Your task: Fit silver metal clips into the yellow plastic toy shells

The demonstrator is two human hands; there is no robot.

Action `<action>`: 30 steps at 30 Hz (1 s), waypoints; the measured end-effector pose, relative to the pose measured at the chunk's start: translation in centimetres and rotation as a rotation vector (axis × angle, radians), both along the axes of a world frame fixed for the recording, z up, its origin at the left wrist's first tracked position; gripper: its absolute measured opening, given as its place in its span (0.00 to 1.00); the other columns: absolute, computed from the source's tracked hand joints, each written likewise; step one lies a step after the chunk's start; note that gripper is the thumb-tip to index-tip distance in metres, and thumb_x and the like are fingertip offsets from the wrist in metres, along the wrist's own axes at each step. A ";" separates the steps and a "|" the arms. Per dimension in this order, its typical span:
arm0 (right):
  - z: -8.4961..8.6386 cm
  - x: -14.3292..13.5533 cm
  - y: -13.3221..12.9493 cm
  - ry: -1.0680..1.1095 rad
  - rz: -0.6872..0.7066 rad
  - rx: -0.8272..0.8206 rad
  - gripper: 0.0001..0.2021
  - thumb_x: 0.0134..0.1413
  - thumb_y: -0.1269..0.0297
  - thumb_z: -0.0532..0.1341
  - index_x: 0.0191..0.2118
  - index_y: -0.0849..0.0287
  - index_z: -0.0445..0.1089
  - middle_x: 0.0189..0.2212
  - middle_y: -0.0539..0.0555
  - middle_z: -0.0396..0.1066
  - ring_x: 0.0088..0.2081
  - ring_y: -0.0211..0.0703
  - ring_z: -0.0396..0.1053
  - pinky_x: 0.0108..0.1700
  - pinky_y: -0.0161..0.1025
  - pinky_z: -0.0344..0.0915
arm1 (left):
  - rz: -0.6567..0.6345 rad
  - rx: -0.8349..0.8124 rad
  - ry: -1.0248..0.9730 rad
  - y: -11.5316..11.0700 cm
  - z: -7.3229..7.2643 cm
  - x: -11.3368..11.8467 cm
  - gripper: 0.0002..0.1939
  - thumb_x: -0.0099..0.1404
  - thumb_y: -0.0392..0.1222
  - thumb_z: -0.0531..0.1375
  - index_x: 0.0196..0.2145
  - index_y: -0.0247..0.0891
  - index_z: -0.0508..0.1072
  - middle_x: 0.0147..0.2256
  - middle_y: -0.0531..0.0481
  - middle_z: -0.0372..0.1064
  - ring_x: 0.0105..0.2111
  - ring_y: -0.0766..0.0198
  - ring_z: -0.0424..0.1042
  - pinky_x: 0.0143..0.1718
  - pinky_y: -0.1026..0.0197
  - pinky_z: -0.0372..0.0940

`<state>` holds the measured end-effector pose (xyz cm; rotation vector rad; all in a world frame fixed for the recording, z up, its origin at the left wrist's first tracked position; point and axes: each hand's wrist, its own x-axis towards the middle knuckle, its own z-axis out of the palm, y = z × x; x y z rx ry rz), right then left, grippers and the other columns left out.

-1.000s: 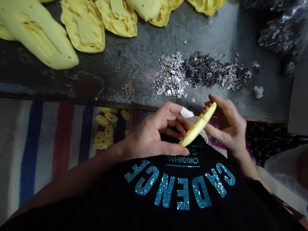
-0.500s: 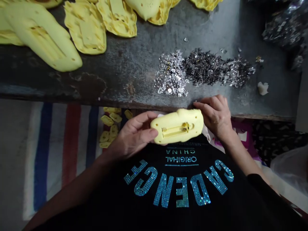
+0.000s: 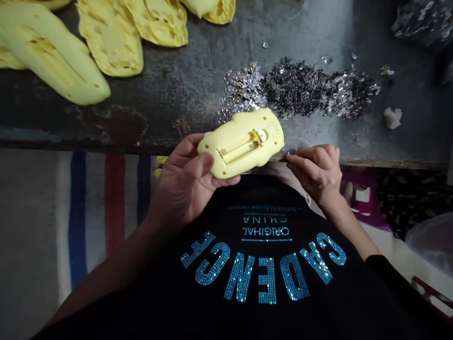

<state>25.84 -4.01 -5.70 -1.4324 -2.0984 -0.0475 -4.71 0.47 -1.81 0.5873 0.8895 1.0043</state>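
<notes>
the left hand [image 3: 184,177] is closed around the left end of a yellow shell [image 3: 235,134], thumb on top and fingers underneath, holding it tilted just above the near edge of the dark table [image 3: 212,56]. the shell's long slot faces up, with metal bits at both ends of the slot and a patch of tiny holes toward the shell's right end. to its right, the right hand [image 3: 316,167] is at the table's near edge, fingers curled, thumb and forefinger close together by a tiny pale speck [image 3: 288,153]; i cannot tell whether they grip it. a heap of small metal pieces [image 3: 300,89] lies just beyond the shell, stretching right. larger yellow shells [image 3: 109,38] lie far left, a white scrap [image 3: 392,117] sits right, and a clear bag [image 3: 424,21] is far right.
</notes>
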 end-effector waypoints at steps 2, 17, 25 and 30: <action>0.0 0.0 -0.4 0.012 0.007 -0.002 0.12 0.72 0.66 0.74 0.55 0.42 0.81 0.43 0.49 0.83 0.46 0.48 0.73 0.48 0.50 0.60 | 0.000 -0.013 0.029 0.0 -0.1 0.2 0.16 0.64 0.44 0.78 0.48 0.54 0.83 0.52 0.62 0.87 0.50 0.58 0.86 0.33 0.65 0.81; 2.6 -1.2 -0.1 0.517 0.078 -0.169 0.06 0.72 0.69 0.72 0.46 0.48 0.80 0.43 0.49 0.86 0.44 0.49 0.82 0.49 0.53 0.74 | -0.029 0.072 0.046 -0.7 -0.1 1.9 0.18 0.65 0.46 0.78 0.50 0.43 0.83 0.45 0.50 0.87 0.40 0.55 0.87 0.31 0.59 0.86; 9.0 -0.6 3.0 0.638 0.191 -0.440 0.12 0.67 0.72 0.75 0.48 0.45 0.88 0.40 0.48 0.87 0.40 0.45 0.82 0.45 0.48 0.77 | -0.151 0.064 -0.023 -1.0 2.1 3.2 0.17 0.65 0.42 0.80 0.49 0.41 0.83 0.42 0.49 0.85 0.38 0.58 0.86 0.36 0.62 0.84; 10.3 -0.5 4.2 0.571 0.250 -0.529 0.11 0.69 0.71 0.73 0.50 0.48 0.89 0.40 0.49 0.85 0.40 0.42 0.81 0.45 0.44 0.76 | -0.165 0.066 -0.008 -0.9 2.5 3.4 0.19 0.64 0.44 0.81 0.48 0.41 0.82 0.43 0.50 0.85 0.39 0.57 0.86 0.37 0.60 0.84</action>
